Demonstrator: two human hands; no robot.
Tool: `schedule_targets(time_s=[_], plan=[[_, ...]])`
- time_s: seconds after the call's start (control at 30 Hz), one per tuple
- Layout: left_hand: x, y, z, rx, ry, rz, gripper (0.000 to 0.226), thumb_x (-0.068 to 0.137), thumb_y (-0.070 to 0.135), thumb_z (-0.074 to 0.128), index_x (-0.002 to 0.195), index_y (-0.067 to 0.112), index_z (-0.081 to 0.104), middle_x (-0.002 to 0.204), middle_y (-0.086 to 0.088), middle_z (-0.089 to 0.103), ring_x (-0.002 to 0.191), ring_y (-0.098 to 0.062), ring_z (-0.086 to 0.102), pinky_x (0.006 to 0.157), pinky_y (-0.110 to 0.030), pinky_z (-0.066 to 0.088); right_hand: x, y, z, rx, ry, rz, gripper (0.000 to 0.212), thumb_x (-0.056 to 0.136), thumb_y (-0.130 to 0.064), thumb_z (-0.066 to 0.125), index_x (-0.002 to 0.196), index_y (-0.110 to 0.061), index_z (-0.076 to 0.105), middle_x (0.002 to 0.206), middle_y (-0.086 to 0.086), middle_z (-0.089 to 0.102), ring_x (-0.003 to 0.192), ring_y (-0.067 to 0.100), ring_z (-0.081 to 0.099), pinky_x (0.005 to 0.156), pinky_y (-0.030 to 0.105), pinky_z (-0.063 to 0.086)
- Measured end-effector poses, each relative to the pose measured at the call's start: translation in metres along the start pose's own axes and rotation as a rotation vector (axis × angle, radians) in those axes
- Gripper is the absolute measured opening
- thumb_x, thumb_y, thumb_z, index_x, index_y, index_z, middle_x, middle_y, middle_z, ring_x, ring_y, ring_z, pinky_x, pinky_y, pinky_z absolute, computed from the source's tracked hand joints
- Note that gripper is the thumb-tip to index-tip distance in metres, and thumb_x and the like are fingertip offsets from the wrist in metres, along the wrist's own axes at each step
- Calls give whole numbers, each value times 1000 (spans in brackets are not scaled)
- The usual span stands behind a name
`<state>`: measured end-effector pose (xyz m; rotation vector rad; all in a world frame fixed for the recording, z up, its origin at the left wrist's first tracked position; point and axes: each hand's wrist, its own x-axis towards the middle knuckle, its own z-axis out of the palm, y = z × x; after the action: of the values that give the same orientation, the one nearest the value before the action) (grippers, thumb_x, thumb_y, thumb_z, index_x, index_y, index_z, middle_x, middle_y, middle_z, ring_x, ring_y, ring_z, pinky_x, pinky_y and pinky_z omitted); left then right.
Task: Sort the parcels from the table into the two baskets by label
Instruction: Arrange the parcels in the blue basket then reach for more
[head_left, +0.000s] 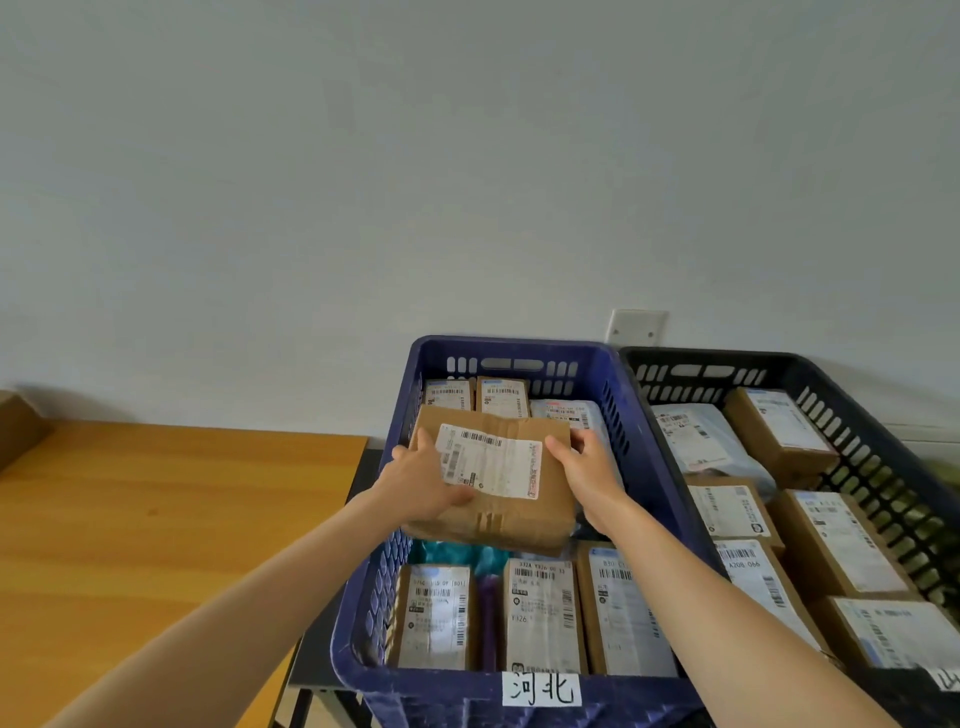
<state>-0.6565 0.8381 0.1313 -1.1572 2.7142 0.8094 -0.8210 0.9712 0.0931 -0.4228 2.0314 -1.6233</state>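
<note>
Head view. Both hands hold one brown cardboard parcel (519, 514) above the middle of the blue basket (509, 344).

- Left hand (421, 483): closed on the parcel's left end, thumb lying on the top face beside the white shipping label.
- Right hand (587, 467): closed on the parcel's right end, fingers curled round the far right corner.
- Parcel attitude: label face up, near edge slightly lower than the far edge. Its long axis runs left to right, from one hand to the other, across the basket's width.
- Position: the parcel lies inside the outline of the blue basket's rim, over the stowed parcels (540, 613) that line the near and far rows. Whether its underside touches anything beneath cannot be told.
- The blue basket carries a handwritten paper tag (541, 688) on its near wall. The black basket (727, 356) stands just beside it on the right and also holds parcels.
- The wooden tabletop (156, 519) lies to the left, apart from both baskets.

Judgement: the step in hand is placement into the blue basket. The governing relation is vertical, since the open middle of the basket lies directly below the parcel. Both hands are equally engaged, so lower evenly and release both ends together. The parcel spans most of the basket's width, so watch the fingers against the side walls.
</note>
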Motion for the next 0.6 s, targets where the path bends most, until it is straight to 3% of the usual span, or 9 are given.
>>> schedule_targets(time_s=[0.1, 0.2, 0.33, 0.47, 0.53, 0.6], plan=[[-4, 1, 10, 86, -38, -17, 111, 82, 56, 66, 151, 5, -6, 145, -25, 28, 123, -35, 48, 101, -41, 43, -2, 10, 3, -29, 20, 5, 32, 97, -25, 57, 124, -15, 43, 122, 8, 57, 107, 21, 59, 93, 42, 51], [-5, 5, 15, 186, -23, -41, 116, 84, 63, 58, 150, 1, -15, 148, -28, 21, 129, -39, 43, 104, -42, 41, -1, 13, 4, -55, 27, 1, 36, 97, -26, 56, 127, -13, 43, 123, 8, 57, 107, 21, 59, 92, 41, 51], [-6, 9, 18, 274, 6, -54, 120, 81, 74, 51, 150, -2, -10, 152, -27, 17, 134, -38, 37, 104, -42, 42, 1, 13, 4, -91, 23, -8, 36, 97, -27, 55, 128, -12, 42, 122, 6, 56, 105, 19, 58, 87, 35, 50], [-8, 17, 24, 367, 20, -55, 128, 72, 85, 46, 151, 2, -10, 158, -24, -14, 137, -43, 31, 104, -43, 40, -2, 13, 6, -94, 24, 5, 36, 97, -31, 55, 127, -17, 40, 123, 3, 53, 104, 16, 55, 88, 35, 48], [-6, 18, 26, 413, 24, -43, 126, 70, 88, 43, 152, 9, -10, 158, -24, -14, 136, -43, 33, 101, -42, 42, -2, 14, 6, -59, 35, 58, 34, 99, -40, 47, 126, -20, 41, 123, 2, 53, 102, 15, 54, 84, 32, 47], [-3, 16, 26, 478, 48, -12, 120, 71, 89, 39, 153, 13, -6, 159, -25, -6, 137, -43, 31, 102, -43, 40, -1, 18, 5, -8, 88, 136, 44, 101, -47, 37, 132, -17, 44, 126, 3, 54, 109, 19, 53, 92, 35, 44]])
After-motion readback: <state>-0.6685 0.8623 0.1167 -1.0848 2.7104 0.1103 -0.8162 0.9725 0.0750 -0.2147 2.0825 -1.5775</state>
